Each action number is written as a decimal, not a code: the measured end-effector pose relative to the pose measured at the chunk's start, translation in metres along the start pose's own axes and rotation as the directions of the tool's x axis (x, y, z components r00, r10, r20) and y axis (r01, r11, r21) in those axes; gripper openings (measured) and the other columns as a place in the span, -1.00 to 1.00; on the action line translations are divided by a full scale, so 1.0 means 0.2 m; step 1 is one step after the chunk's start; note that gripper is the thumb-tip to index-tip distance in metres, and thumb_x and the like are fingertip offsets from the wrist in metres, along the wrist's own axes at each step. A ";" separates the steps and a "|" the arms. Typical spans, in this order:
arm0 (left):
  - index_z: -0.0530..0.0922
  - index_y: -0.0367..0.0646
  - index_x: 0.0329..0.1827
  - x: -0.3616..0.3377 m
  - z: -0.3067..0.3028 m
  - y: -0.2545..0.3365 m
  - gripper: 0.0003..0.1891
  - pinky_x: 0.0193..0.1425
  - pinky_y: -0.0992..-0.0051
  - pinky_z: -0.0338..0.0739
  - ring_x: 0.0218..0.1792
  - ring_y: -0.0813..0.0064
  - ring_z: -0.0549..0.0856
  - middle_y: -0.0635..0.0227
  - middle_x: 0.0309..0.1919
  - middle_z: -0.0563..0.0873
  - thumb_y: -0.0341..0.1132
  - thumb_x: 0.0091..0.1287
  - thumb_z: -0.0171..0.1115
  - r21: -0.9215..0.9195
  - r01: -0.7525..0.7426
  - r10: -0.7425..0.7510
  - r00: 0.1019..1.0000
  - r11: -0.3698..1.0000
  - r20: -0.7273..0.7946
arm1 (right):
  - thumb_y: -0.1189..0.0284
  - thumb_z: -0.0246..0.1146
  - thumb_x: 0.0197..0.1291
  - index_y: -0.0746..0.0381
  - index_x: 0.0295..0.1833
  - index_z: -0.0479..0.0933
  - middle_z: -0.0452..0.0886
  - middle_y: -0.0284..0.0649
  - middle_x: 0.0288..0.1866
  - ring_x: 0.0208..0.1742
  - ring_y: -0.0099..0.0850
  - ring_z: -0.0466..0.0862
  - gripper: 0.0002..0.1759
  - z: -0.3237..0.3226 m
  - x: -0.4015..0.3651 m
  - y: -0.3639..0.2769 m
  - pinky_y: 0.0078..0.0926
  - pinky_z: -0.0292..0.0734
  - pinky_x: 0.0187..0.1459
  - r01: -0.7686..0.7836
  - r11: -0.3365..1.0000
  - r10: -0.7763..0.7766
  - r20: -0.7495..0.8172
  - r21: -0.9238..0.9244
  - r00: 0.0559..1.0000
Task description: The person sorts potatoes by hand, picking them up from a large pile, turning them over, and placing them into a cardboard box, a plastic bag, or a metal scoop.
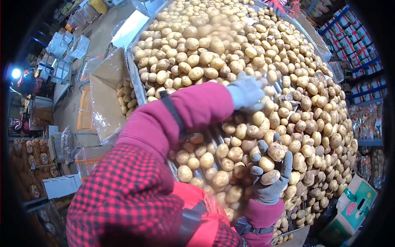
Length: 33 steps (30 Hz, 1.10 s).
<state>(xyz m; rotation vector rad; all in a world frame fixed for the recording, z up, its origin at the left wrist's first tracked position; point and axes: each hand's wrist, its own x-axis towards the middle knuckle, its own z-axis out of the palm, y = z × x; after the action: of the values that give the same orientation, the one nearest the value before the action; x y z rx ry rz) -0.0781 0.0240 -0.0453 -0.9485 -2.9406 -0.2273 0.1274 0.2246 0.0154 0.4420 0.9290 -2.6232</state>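
Potatoes [205,160] of mixed sizes cover a wide metal sorting table [135,78] in front of me. My left hand [248,91], in a grey glove, reaches across the heap from the left. It is smeared by motion, with its fingertips among the potatoes near a bare strip of metal slats. My right hand [271,175], also gloved in grey, is lower and to the right, palm up. Its fingers and thumb curl around a few potatoes [270,177] resting in the palm.
At the left, a clear plastic-lined box [109,90] holds more potatoes. A green carton [353,208] stands at the lower right. Cartons on shelves [352,37] line the upper right. Another person's gloved hand [277,7] shows at the far end.
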 end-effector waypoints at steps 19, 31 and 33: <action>0.63 0.13 0.43 -1.04 -0.21 -0.89 -0.35 0.43 0.09 0.53 0.29 0.01 0.69 0.05 0.21 0.76 0.09 0.26 0.40 -0.126 0.715 -0.725 0.684 0.688 -0.081 | -0.17 -0.12 0.66 0.07 0.73 0.22 0.64 0.02 0.40 -0.02 -0.25 0.80 -0.24 0.02 0.01 0.02 -0.58 0.70 -0.33 0.014 0.989 -0.026 -0.081 -0.146 0.996; 0.62 0.11 0.46 -1.02 -0.19 -0.71 -0.39 0.46 0.14 0.53 0.28 0.03 0.70 0.07 0.27 0.74 -0.05 0.33 0.52 -0.420 0.474 -0.607 0.744 0.774 -0.280 | -0.16 -0.14 0.68 0.09 0.70 0.25 0.60 0.07 0.44 0.05 -0.19 0.80 -0.25 -0.01 0.02 0.02 -0.45 0.76 -0.29 -0.007 0.998 0.005 -0.027 -0.060 1.000; 0.62 0.05 0.47 -1.02 -0.23 -0.58 -0.37 0.48 0.20 0.52 0.32 0.11 0.69 0.08 0.29 0.73 -0.06 0.34 0.53 -0.540 0.354 -0.566 0.769 0.764 -0.296 | -0.11 -0.12 0.68 0.08 0.71 0.25 0.62 0.06 0.42 0.03 -0.20 0.79 -0.28 0.02 0.01 0.01 -0.48 0.73 -0.30 -0.025 1.000 0.025 -0.022 -0.011 0.999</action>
<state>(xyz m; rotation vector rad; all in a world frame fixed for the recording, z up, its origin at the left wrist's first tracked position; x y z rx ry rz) 0.0196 -0.1939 -0.0312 -0.0805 -2.6492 -1.0465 0.1256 0.2196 0.0171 0.4777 0.9385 -2.5946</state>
